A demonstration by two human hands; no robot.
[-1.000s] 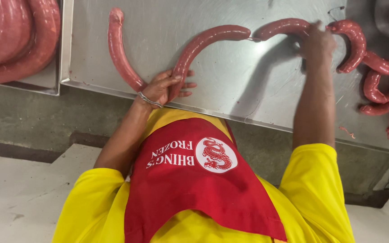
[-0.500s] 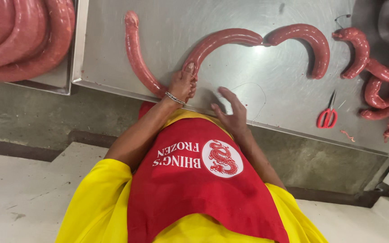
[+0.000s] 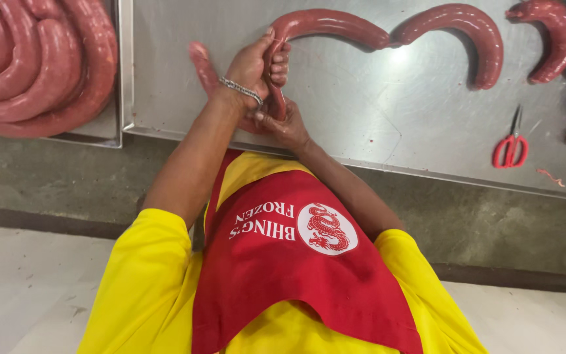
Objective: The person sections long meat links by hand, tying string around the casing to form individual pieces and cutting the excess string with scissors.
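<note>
Left hand (image 3: 251,65) clenched around the long dark-red raw sausage (image 3: 325,23) on the steel table (image 3: 388,105); right hand (image 3: 286,128) pinching it just nearer. Long axis curving far and rightward.

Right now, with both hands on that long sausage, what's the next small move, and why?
Probably twist the sausage where the left hand wraps it, while the right hand just below steadies it. Further right on the steel tabletop the same sausage narrows at a joint between two curved sections, so another seems due here.
</note>
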